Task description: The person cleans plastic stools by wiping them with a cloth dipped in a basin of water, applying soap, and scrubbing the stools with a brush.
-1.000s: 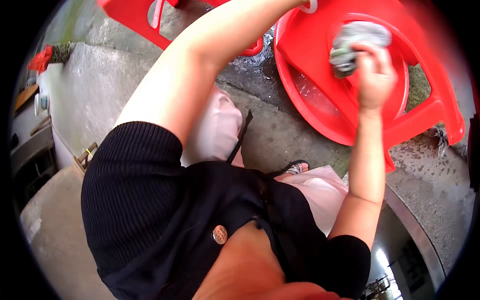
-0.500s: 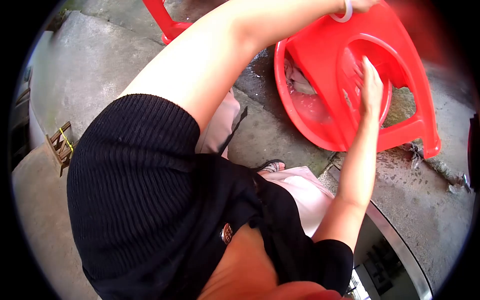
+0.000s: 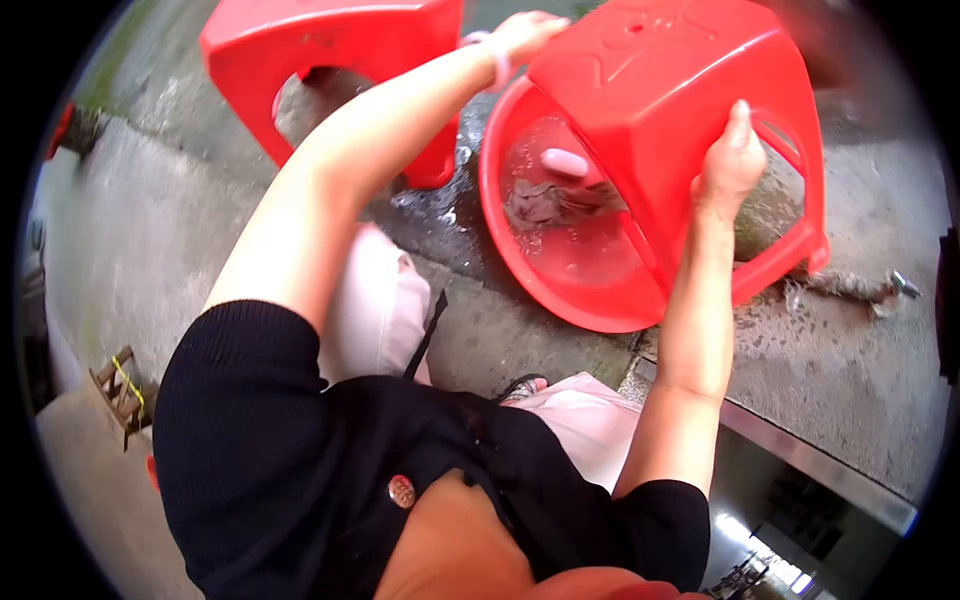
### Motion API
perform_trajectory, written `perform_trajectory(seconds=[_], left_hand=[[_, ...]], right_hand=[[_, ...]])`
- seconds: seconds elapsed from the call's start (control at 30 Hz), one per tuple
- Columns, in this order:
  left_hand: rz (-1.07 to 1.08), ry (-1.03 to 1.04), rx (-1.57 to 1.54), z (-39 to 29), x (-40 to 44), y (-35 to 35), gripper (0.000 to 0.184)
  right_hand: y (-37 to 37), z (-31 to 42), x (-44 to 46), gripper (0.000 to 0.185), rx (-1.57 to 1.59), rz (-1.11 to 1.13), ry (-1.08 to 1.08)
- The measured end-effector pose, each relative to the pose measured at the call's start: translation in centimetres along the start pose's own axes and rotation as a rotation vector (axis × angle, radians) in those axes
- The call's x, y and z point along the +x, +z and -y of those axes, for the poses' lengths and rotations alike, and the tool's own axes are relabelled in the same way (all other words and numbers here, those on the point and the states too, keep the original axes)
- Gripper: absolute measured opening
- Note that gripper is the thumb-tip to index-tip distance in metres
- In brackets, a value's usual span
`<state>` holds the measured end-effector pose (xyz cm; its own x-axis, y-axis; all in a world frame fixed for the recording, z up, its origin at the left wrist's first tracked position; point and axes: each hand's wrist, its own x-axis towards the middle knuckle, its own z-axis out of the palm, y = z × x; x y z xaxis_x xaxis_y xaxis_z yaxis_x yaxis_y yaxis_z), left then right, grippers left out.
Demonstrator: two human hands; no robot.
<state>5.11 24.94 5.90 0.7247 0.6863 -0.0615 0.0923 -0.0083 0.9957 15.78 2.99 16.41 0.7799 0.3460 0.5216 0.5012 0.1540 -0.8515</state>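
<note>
A red plastic stool (image 3: 640,80) is tilted over a round red basin (image 3: 510,245), its seat facing up and away from me. My left hand (image 3: 525,38), with a pale bangle at the wrist, is at the stool's upper left edge. On the stool's right side, my right hand (image 3: 735,165) grips around a leg, thumb up and other fingers mostly hidden. Water, a soaked greyish cloth (image 3: 550,203) and a pink oval object (image 3: 564,163) are in the basin.
Another red stool (image 3: 340,40) stands at the upper left on wet concrete (image 3: 160,200). A small wooden stool (image 3: 122,395) is at the far left. A ragged strip (image 3: 850,287) lies to the right, near a metal-edged ledge (image 3: 820,450).
The grey cloth seen in my right hand a second ago is no longer there. The stool has turned so its seat shows, uncovering more of the basin. My right hand has moved onto its side.
</note>
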Motion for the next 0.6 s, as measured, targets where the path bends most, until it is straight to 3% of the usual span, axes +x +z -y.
perform_trajectory(seconds=[0.07, 0.17, 0.23, 0.3, 0.33, 0.43, 0.5, 0.57, 0.6], left_hand=[[-0.036, -0.109, -0.033, 0.0, -1.0, -0.9, 0.072], [-0.330, -0.417, -0.565, -3.2, -3.7, 0.6, 0.096], [-0.078, -0.358, -0.932, -5.7, -4.2, 0.3, 0.104], [0.057, -0.150, -0.918, -9.8, -7.3, 0.6, 0.105], [0.036, -0.203, -0.952, -9.8, -6.3, 0.8, 0.102], [-0.225, -0.261, -0.502, -5.5, 0.2, -1.2, 0.101], [-0.194, -0.258, -0.356, -5.7, 1.1, -0.5, 0.105], [0.154, -0.303, -0.685, -6.1, 1.4, 0.9, 0.080], [0.212, -0.224, -0.697, -5.8, 1.7, 2.0, 0.075]], right_hand=[[-1.0, 3.0, 2.5, 0.031, 0.059, -0.070, 0.104], [-2.4, 5.4, 5.6, 0.026, 0.170, -0.137, 0.225], [-3.4, 4.0, 7.6, 0.024, 0.332, -0.151, 0.234], [-4.9, 1.4, 8.5, 0.029, 0.416, -0.175, 0.218], [-6.0, -0.2, 8.7, 0.029, 0.484, -0.170, 0.237], [-9.1, -4.4, 8.1, 0.028, 0.620, -0.216, 0.323], [-10.8, -5.6, 7.0, 0.027, 0.683, -0.223, 0.321], [-12.1, -6.7, 6.7, 0.027, 0.689, -0.173, 0.328], [-12.3, -6.5, 6.4, 0.027, 0.654, -0.224, 0.344]])
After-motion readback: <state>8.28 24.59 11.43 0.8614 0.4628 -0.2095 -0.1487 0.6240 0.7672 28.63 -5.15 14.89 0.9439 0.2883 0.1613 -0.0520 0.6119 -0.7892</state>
